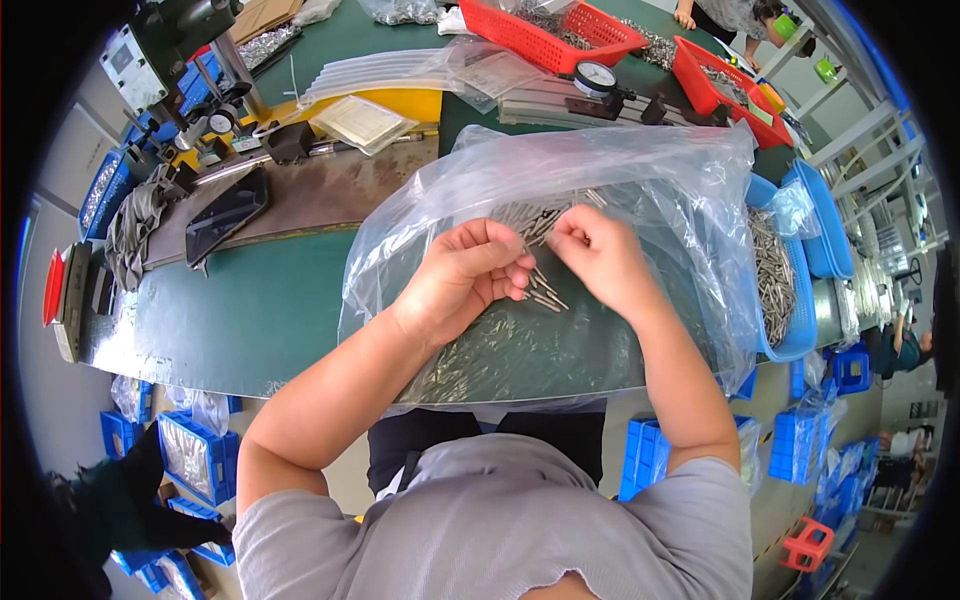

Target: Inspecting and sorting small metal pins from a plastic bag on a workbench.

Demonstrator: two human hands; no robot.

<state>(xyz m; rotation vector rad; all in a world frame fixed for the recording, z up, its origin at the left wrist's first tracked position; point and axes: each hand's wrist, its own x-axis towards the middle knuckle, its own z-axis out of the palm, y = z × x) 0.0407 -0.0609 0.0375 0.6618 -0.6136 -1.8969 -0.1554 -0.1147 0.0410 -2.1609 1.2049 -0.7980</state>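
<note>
A large clear plastic bag [620, 165] lies spread over the green table in front of me. Slim metal pins [545, 292] lie loose on it, with more pins heaped behind my hands. My left hand [468, 270] is closed, palm partly turned up, with thumb and fingers together around a metal pin. Close beside it, my right hand [602, 258] is bent in a pinch over the pins; whatever its fingertips hold is hidden. To the right, a blue basket [797, 330] holds many similar pins.
Red baskets [610, 38] of metal parts stand at the back, near a dial gauge [595, 78]. At left are a steel plate [330, 190], a black phone-like slab [228, 215] and a gauge stand [235, 75]. Blue crates [200, 455] sit below the table; other people are around.
</note>
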